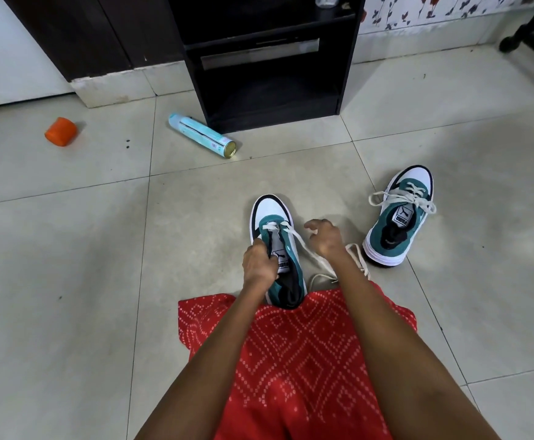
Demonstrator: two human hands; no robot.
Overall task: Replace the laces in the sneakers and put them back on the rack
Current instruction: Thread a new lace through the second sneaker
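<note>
Left hand curls around sneaker; right hand pinches lace.

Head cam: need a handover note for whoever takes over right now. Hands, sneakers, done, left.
Left hand: grips the near sneaker at the tongue and steadies it on the floor.
Right hand: fingers pinch the lace, pulled out to the right; the rest trails on the floor.
Far sneaker: on the floor to the right, laced, ends loose.
Rack: straight ahead; neither sneaker is on it.
Done: far sneaker threaded; near sneaker threaded at the toe-end eyelets only.
Left: finish lacing the near sneaker, probably tidy the far one's ends, then put both on the rack.
</note>
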